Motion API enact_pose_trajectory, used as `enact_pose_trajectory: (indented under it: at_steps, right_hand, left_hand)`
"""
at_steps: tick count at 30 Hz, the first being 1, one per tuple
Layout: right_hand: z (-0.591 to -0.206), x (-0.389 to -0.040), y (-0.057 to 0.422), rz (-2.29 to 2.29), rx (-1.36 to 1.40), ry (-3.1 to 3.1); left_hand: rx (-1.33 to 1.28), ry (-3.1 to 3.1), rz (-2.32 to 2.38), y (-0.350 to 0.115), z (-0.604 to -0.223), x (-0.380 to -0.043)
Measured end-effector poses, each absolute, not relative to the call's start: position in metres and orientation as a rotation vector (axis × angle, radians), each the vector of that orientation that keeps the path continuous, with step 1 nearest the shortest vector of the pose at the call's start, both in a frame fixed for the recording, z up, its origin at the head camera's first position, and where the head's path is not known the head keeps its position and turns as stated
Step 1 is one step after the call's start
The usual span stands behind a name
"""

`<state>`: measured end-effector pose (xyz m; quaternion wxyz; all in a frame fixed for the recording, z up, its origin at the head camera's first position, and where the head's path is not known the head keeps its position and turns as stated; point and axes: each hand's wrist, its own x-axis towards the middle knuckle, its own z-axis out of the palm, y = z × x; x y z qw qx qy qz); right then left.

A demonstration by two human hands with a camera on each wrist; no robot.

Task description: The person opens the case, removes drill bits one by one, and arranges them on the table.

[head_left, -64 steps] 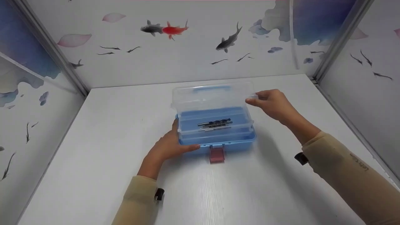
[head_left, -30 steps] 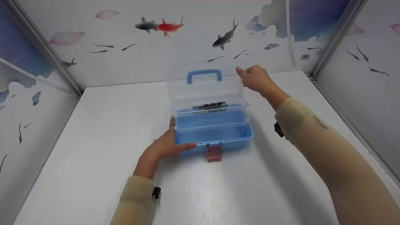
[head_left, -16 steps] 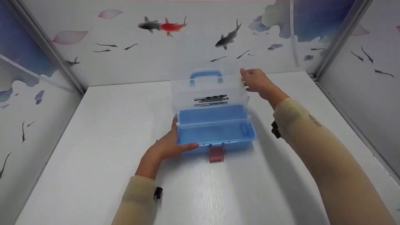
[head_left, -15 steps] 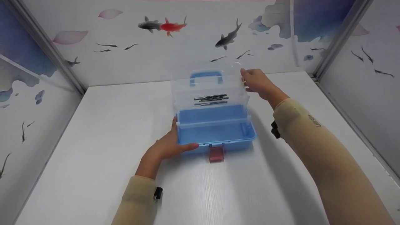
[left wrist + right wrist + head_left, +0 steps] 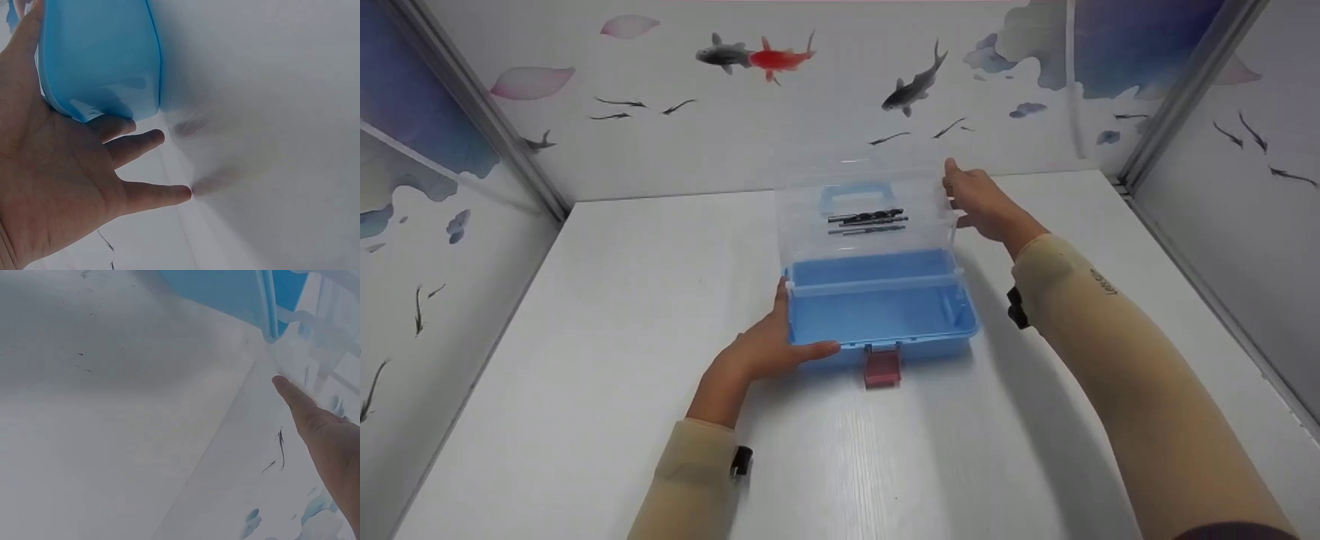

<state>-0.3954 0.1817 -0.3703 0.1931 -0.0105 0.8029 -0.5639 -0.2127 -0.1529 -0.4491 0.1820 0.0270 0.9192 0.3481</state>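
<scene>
A blue plastic toolbox stands on the table, its clear lid raised and tilted back. The clear tray is lifted behind the bin, carrying several drill bits. My left hand braces the box's left front corner, thumb along the front rim; the left wrist view shows its other fingers stretched straight by the blue wall. My right hand holds the lid's right edge, thumb up. In the right wrist view one finger lies along the clear plastic.
A red latch hangs at the toolbox front. The blue carry handle shows through the clear plastic. White table surrounds the box, with a fish-patterned back wall close behind the lid and side panels left and right.
The right hand has swung the lid up and back, and the tray with the drill bits has risen backward, uncovering the blue bin. The left hand has stayed at the corner.
</scene>
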Motion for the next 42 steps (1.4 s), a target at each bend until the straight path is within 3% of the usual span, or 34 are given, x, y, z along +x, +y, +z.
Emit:
enact_pose_trajectory:
  at_steps: [42]
  right_hand:
    - [-0.396, -0.403, 0.176, -1.582, 0.032, 2.095]
  left_hand:
    - [0.067, 2.579, 0.978, -0.153, -0.449, -0.214]
